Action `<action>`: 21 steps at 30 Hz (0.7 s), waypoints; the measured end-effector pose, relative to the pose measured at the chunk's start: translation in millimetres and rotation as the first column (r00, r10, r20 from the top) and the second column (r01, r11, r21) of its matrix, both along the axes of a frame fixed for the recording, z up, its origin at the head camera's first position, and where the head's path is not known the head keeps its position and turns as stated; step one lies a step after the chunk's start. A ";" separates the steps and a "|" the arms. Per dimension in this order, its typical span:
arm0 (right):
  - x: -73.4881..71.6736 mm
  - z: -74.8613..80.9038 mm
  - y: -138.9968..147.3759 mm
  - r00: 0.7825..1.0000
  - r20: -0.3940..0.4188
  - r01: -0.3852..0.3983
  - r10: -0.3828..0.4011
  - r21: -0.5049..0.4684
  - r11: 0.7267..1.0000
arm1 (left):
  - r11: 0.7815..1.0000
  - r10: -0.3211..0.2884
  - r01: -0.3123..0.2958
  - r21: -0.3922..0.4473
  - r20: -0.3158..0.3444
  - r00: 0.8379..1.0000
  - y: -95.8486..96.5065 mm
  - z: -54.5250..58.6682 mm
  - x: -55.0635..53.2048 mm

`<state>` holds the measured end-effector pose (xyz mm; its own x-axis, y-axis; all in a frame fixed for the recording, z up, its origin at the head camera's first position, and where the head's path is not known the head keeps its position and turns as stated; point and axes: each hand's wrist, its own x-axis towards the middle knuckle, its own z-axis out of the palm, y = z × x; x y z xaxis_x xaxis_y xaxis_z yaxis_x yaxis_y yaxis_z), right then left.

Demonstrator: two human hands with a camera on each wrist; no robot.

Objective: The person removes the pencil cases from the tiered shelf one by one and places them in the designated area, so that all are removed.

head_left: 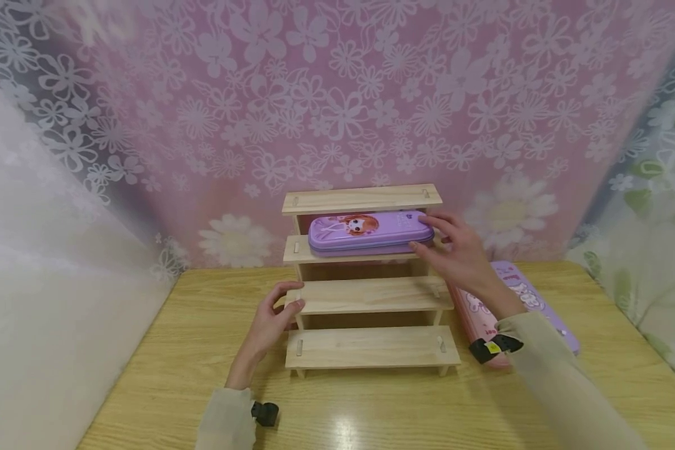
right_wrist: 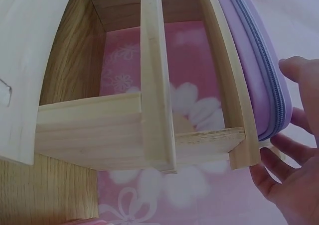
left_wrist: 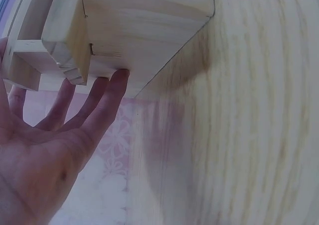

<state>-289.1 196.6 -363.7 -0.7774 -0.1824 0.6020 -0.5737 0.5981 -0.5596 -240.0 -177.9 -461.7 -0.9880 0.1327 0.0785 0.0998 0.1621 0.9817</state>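
Note:
A purple pencil case with a cartoon girl on its lid lies on the second tier from the top of a stepped wooden rack. My right hand holds the case's right end, its thumb at the front and a finger on the lid. In the right wrist view, the zipped side of the case faces that hand. My left hand grips the rack by the left end of a lower tier. Seen from the left wrist, fingers of this hand reach below the rack's boards.
To the right of the rack, a pink case and another purple case lie side by side on the wooden table. Flowered pink cloth hangs behind the rack. Pale cloth covers both sides.

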 end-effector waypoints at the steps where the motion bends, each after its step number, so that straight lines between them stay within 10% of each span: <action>1: 0.6 0.0 -0.2 1.000 0.010 0.001 -0.001 0.006 1.000 | 1.000 0.000 0.000 0.002 0.003 1.000 0.1 -0.2 0.1; 21: 10.7 2.1 -2.6 0.999 0.038 -0.006 0.006 -0.019 1.000 | 1.000 -0.008 0.008 0.014 -0.009 1.000 -2.2 -4.9 -2.6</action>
